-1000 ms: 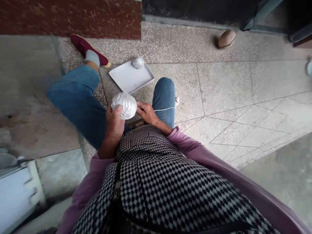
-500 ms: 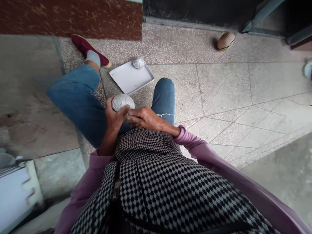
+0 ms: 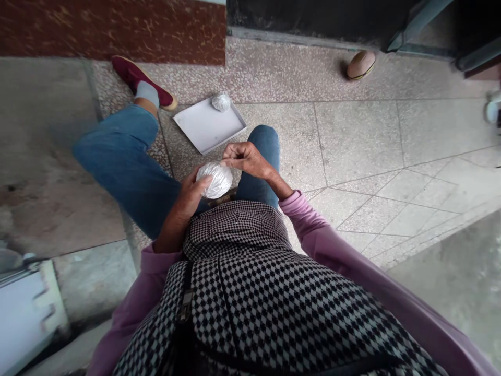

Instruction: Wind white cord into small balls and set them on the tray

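Note:
My left hand (image 3: 191, 193) is wrapped around the left side of a ball of white string (image 3: 216, 180), its thumb lying across the top. The shiny strands run round the ball in many turns. Just beyond its upper right edge, my right hand (image 3: 246, 158) has thumb and fingers pinched together over the right knee, on string coming off the ball. The strand itself is too thin to make out clearly there. A smaller ball of white string (image 3: 221, 102) sits in the far corner of a shallow white box lid (image 3: 207, 128) on the floor.
A red shoe (image 3: 143, 81) rests on the speckled tile floor (image 3: 356, 136) beside the box lid. Farther off lies a tan rounded object (image 3: 360, 65) with a dark band. A red-brown marbled slab (image 3: 117, 31) borders the far left. At lower left stands a white panel (image 3: 29, 318).
The ball has moved right and turned in my left hand. My right hand has risen from below the ball to its upper right. The strand across the knee no longer shows.

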{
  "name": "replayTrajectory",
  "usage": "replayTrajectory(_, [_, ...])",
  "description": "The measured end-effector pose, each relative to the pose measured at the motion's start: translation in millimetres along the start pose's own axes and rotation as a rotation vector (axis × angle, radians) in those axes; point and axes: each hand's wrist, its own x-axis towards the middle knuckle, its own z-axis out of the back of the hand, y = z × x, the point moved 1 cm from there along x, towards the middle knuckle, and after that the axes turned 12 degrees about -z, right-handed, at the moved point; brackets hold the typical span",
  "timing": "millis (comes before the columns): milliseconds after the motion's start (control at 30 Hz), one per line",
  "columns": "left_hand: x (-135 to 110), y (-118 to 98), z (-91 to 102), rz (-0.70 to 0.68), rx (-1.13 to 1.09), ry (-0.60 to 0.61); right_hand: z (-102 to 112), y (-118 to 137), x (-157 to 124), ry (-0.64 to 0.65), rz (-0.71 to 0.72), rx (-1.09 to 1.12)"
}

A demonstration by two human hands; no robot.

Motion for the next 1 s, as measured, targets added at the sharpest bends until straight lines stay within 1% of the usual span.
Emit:
replayTrajectory(67, [-1.9, -0.9, -1.7, 0.042, -0.044, 0.011, 3.2, -6.8, 6.2, 0.024, 0.038, 0.047])
replayTrajectory(133, [-4.5, -2.8, -3.8, 0.057, -0.085, 0.007, 6.4, -14.6, 12.5, 0.019, 0.075, 0.081])
replayTrajectory(233, [-7.4, -8.0, -7.7, 0.046, -0.146, -0.014, 3.4, -26.3, 18.9, -0.023, 0.056, 0.116])
replayTrajectory(300, [-7.8, -13.7, -10.0, 0.03, -0.174, -0.047, -8.0, -32.1, 19.6, -0.043, -0.008, 0.141])
replayTrajectory(400, [-7.4, -23.7, -12.0, 0.002, -0.178, -0.116, -34.2, -35.1, 13.9, -0.044, -0.108, 0.162])
replayTrajectory(467, [-7.4, -28.7, -12.4, -0.007, -0.16, -0.141, -49.6, -33.7, 6.6, -0.057, -0.151, 0.151])
replayTrajectory(533, [-6.9, -30.9, -12.2, -0.001, -0.14, -0.154, -58.4, -31.2, -1.2, -0.086, -0.18, 0.114])
replayTrajectory(600, [-4.8, -30.2, -11.4, 0.004, -0.134, -0.177, -60.9, -29.6, -7.4, -0.111, -0.194, 0.06])
replayTrajectory(700, [0.6, -24.9, -9.8, -0.013, -0.135, -0.205, -61.4, -32.5, -11.6, -0.101, -0.164, -0.017])
replayTrajectory(800, [5.0, -16.0, -8.6, -0.047, -0.145, -0.219, -65.4, -43.6, -10.6, -0.083, -0.076, -0.062])
replayTrajectory(900, [7.7, -8.7, -6.7, -0.073, -0.197, -0.271, -70.6, -59.4, -8.0, -0.065, -0.003, -0.033])
replayTrajectory(1000, [10.9, -10.3, -2.0, -0.077, -0.252, -0.326, -67.7, -72.7, -8.8, -0.055, 0.027, 0.017])
